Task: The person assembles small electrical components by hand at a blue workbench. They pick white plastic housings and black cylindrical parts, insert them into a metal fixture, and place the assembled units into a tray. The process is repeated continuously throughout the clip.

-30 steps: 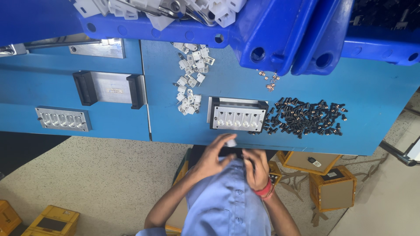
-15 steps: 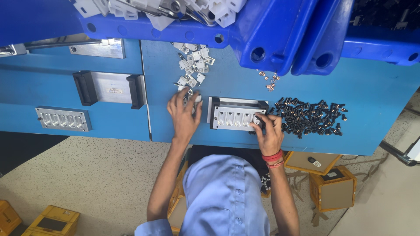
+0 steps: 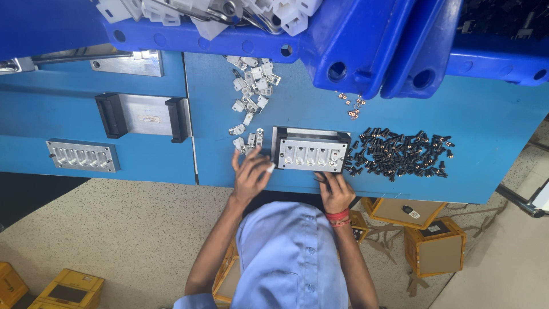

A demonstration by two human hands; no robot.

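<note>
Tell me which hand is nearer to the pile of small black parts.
Right. The right hand rests at the metal fixture's lower right edge, just below-left of the black parts. The left hand sits beyond the fixture's far side.

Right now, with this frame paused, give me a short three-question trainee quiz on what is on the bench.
1. True or false: the metal fixture between the hands has a row of slots in its top face.
2. Which pile lies nearest the left hand? A) the black parts B) the white plastic pieces C) the small copper bits
3. Fill in: the right hand wears a red band at the ____.

Key
1. True.
2. B: the white plastic pieces trail down to the fingers of that hand, and it pinches one at the fixture's left end.
3. Wrist.
</note>
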